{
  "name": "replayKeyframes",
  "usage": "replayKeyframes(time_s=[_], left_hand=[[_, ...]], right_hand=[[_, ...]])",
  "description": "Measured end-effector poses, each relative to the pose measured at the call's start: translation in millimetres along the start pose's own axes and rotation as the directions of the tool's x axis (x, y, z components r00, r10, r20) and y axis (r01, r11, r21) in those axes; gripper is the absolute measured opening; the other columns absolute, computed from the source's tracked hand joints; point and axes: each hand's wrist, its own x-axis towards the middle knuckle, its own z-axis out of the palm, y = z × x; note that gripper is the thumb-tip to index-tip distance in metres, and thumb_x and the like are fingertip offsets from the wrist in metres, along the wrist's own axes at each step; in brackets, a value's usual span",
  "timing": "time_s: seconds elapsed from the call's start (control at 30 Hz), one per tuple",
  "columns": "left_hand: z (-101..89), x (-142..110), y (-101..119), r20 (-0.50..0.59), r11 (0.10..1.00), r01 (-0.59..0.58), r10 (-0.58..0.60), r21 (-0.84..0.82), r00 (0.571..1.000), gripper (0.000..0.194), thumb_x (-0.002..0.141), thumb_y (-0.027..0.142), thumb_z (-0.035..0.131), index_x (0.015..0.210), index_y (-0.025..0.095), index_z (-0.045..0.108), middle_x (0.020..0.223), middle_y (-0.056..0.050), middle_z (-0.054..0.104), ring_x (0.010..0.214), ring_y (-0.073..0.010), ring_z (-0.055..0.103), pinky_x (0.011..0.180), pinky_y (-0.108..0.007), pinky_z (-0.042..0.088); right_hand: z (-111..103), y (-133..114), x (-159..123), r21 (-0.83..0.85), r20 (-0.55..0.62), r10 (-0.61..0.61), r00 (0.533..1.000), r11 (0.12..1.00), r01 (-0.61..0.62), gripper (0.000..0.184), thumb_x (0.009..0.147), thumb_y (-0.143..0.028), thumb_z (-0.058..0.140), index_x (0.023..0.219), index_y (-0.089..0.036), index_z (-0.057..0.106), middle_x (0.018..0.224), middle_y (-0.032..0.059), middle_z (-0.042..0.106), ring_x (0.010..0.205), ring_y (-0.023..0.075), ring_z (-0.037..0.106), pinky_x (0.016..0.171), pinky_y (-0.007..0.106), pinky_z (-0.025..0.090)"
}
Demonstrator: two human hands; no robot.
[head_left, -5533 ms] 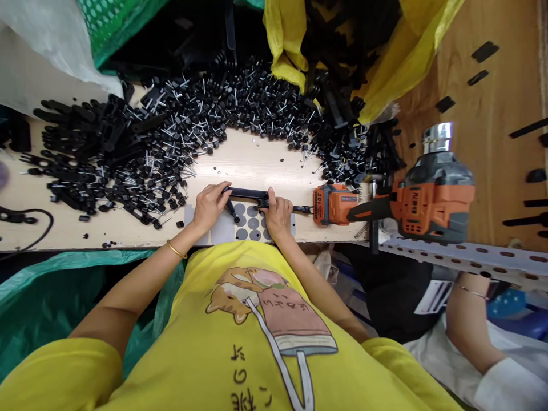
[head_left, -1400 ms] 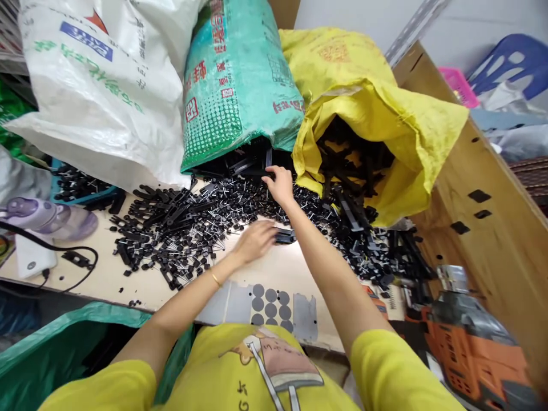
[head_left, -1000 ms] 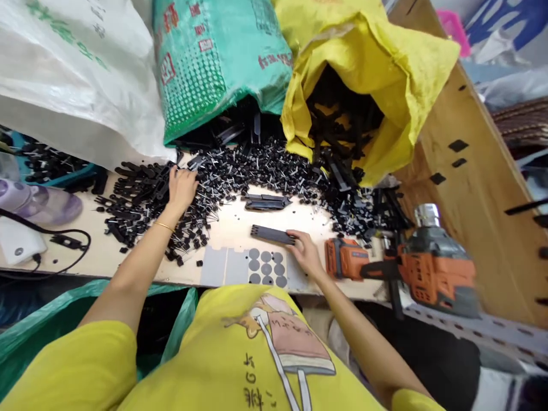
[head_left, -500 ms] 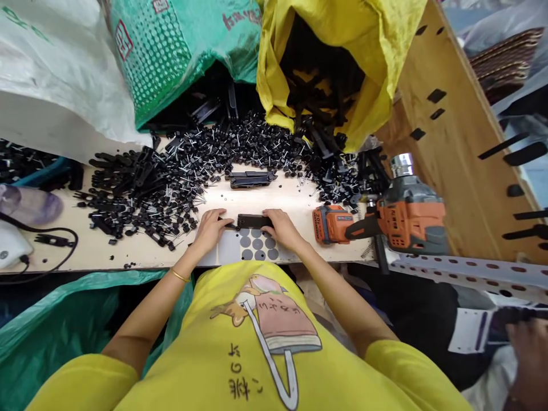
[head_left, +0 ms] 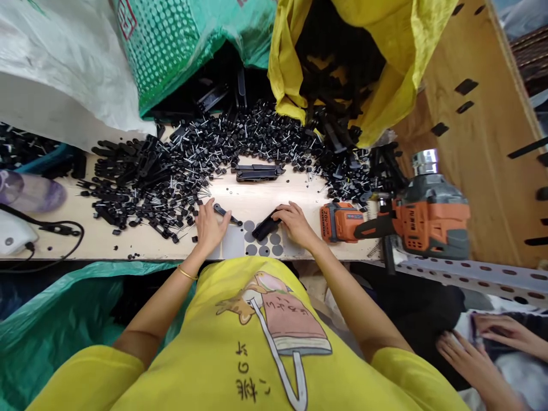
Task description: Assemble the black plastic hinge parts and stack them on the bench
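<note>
My left hand (head_left: 210, 225) is on the light wooden bench, its thumb and fingers around a slim black lever-like part (head_left: 226, 214) with a rounded end. The part slants down toward the right. A short gap to the right, my right hand (head_left: 296, 224) pinches the upper end of a black rectangular housing (head_left: 265, 226), which is tilted above several grey round discs (head_left: 276, 250). Further back, a folded pair of long black parts (head_left: 259, 173) lies by itself. Around it curves a heap of small black pieces with metal pins (head_left: 192, 154).
An orange and grey cordless power tool (head_left: 430, 214) lies at the right. Behind the heap stand a green bag (head_left: 166, 51) and a yellow bag (head_left: 411, 51) of black parts. A purple-tinted bottle (head_left: 38, 191) is at the left. Another person's hands (head_left: 471, 359) show lower right.
The black housing has turned from level to slanted, and the lever-like part has come apart from it. My hands have moved wider apart. The view has shifted, and the other person's hands show more.
</note>
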Motion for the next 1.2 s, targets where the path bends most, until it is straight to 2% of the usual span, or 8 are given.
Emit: replayKeyframes(time_s=[0.1, 0.17, 0.27, 0.33, 0.57, 0.73, 0.9, 1.2], left_hand=[[8.6, 5.6, 16.8, 0.062, 0.996, 0.025, -0.030, 0.089, 0.998, 0.065, 0.082, 0.045, 0.054, 0.133, 0.008, 0.039, 0.114, -0.019, 0.053, 0.110, -0.0356, 0.048, 0.093, -0.049, 0.039], [12.7, 10.5, 23.8, 0.116, 0.996, -0.043, 0.033, 0.082, 0.993, 0.060, 0.083, 0.033, 0.052, 0.136, 0.010, 0.036, 0.113, -0.017, 0.053, 0.108, -0.0329, 0.050, 0.092, -0.045, 0.039], [19.8, 14.1, 25.6, 0.175, 0.982, -0.186, 0.178, 0.027, 0.968, 0.053, 0.083, 0.019, 0.046, 0.135, 0.015, 0.039, 0.108, -0.013, 0.055, 0.103, -0.0282, 0.052, 0.089, -0.041, 0.040], [26.7, 13.1, 22.5, 0.153, 0.972, -0.235, 0.234, -0.011, 0.960, 0.047, 0.085, 0.020, 0.046, 0.132, 0.016, 0.043, 0.104, -0.012, 0.055, 0.100, -0.0273, 0.052, 0.088, -0.040, 0.040], [34.1, 3.7, 5.9, -0.045, 0.944, -0.219, 0.215, -0.247, 0.976, 0.031, 0.089, 0.025, 0.047, 0.119, 0.019, 0.052, 0.095, -0.007, 0.055, 0.091, -0.0211, 0.054, 0.084, -0.035, 0.044], [30.2, -3.9, 9.0, -0.050, 0.933, -0.239, 0.234, -0.269, 0.971, 0.031, 0.089, 0.025, 0.049, 0.118, 0.020, 0.057, 0.086, -0.004, 0.051, 0.083, -0.0185, 0.054, 0.078, -0.032, 0.046], [46.8, -3.4, 24.0, -0.006, 0.938, -0.283, 0.287, -0.201, 0.958, 0.033, 0.087, 0.024, 0.052, 0.118, 0.017, 0.058, 0.085, -0.005, 0.053, 0.085, -0.0204, 0.053, 0.082, -0.035, 0.043], [49.6, -1.0, 19.1, -0.044, 0.917, -0.274, 0.273, -0.290, 0.961, 0.036, 0.089, 0.023, 0.047, 0.124, 0.019, 0.055, 0.092, -0.006, 0.051, 0.091, -0.0197, 0.052, 0.084, -0.035, 0.045]], right_hand=[[-2.5, -2.8, 2.8, 0.016, -0.012, -0.008, 1.000, 1.000, 0.008, 0.029, 0.078, -0.004, 0.036, 0.084, -0.022, 0.058, 0.116, 0.0058, 0.060, 0.120, 0.0215, 0.045, 0.107, 0.047, 0.032], [-4.6, -6.9, 1.7, 0.016, -0.103, 0.114, 0.988, 0.994, -0.113, 0.027, 0.080, -0.007, 0.037, 0.090, -0.020, 0.058, 0.125, 0.0100, 0.053, 0.122, 0.0232, 0.043, 0.102, 0.045, 0.038], [-3.1, -16.1, 0.3, 0.104, -0.251, 0.482, 0.839, 0.875, -0.472, 0.018, 0.086, -0.021, 0.041, 0.094, -0.018, 0.056, 0.103, 0.0137, 0.060, 0.100, 0.0256, 0.055, 0.087, 0.043, 0.046], [5.8, -25.3, 5.6, 0.205, -0.204, 0.641, 0.740, 0.767, -0.608, 0.021, 0.087, -0.035, 0.045, 0.091, -0.017, 0.055, 0.086, 0.0112, 0.062, 0.083, 0.0248, 0.058, 0.077, 0.042, 0.048], [45.2, -54.8, 49.1, 0.086, -0.133, 0.552, 0.823, 0.834, -0.545, 0.024, 0.078, -0.036, 0.058, 0.090, -0.018, 0.050, 0.091, 0.0119, 0.056, 0.089, 0.0273, 0.052, 0.077, 0.041, 0.046], [24.8, -49.3, 35.8, 0.006, -0.093, 0.531, 0.842, 0.846, -0.533, 0.016, 0.076, -0.022, 0.056, 0.088, -0.021, 0.046, 0.090, 0.0084, 0.052, 0.085, 0.0255, 0.051, 0.066, 0.035, 0.046], [17.3, -44.3, 26.8, -0.008, -0.067, 0.560, 0.826, 0.827, -0.561, 0.036, 0.076, -0.020, 0.056, 0.110, -0.019, 0.045, 0.106, 0.0119, 0.048, 0.088, 0.0258, 0.055, 0.067, 0.037, 0.047], [18.0, -32.8, 30.2, 0.104, 0.001, 0.570, 0.821, 0.817, -0.567, 0.031, 0.068, -0.024, 0.065, 0.081, -0.023, 0.037, 0.086, 0.0034, 0.047, 0.082, 0.0224, 0.051, 0.070, 0.035, 0.046]])
